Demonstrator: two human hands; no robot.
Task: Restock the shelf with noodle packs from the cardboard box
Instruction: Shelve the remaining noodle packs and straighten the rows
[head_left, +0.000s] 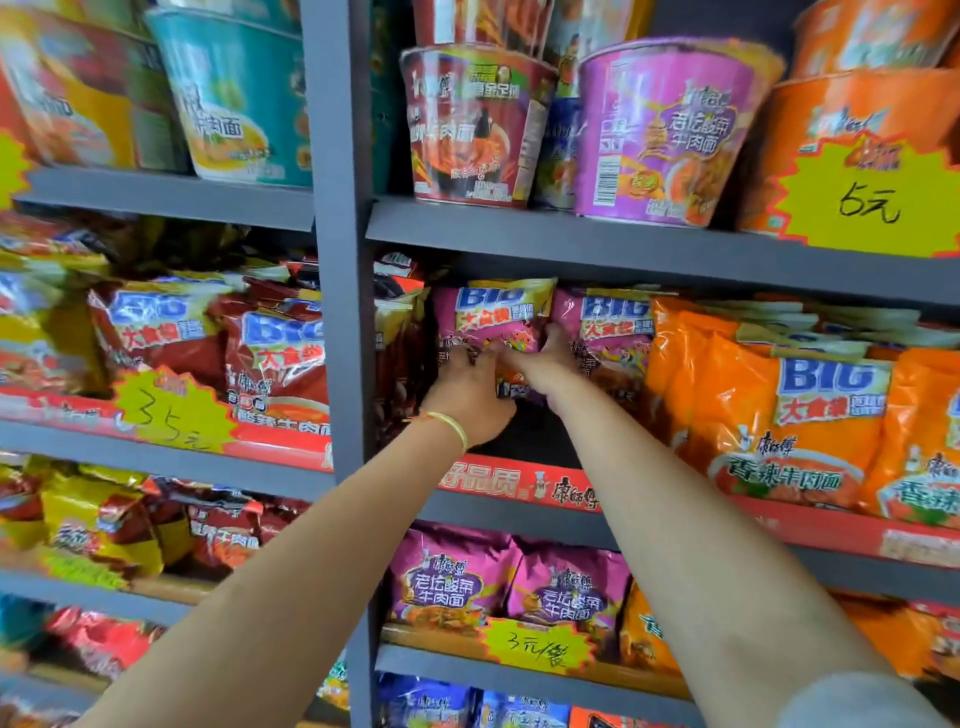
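Where both arms reach in: middle shelf (519, 236)
Left hand (467, 395): grasping purple noodle pack (493, 317)
Right hand (545, 364): grasping same pack

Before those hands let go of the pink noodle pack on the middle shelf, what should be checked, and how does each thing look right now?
1. Both hands on the pack: ok. The left hand and right hand both hold the pink noodle pack.
2. Right row: ok. Another pink pack stands just to its right.
3. Space in front: ok. A dark empty gap lies below the hands.
4. Pack upright: ok, with the BIG label on top.
5. Pack resting on the shelf floor: cannot tell, the hands hide its bottom.
6. Cardboard box within reach: cannot tell, it is out of view.
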